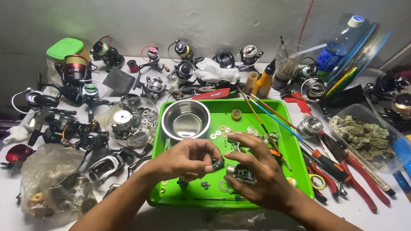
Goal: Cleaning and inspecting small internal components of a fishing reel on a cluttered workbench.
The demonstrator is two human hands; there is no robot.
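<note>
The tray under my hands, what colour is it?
Bright green. The tray shows best in the head view, the only one, with small metal parts scattered across it.

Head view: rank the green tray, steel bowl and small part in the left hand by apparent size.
1. green tray
2. steel bowl
3. small metal part pinched in the left hand; smallest, though nearest the camera.
</note>
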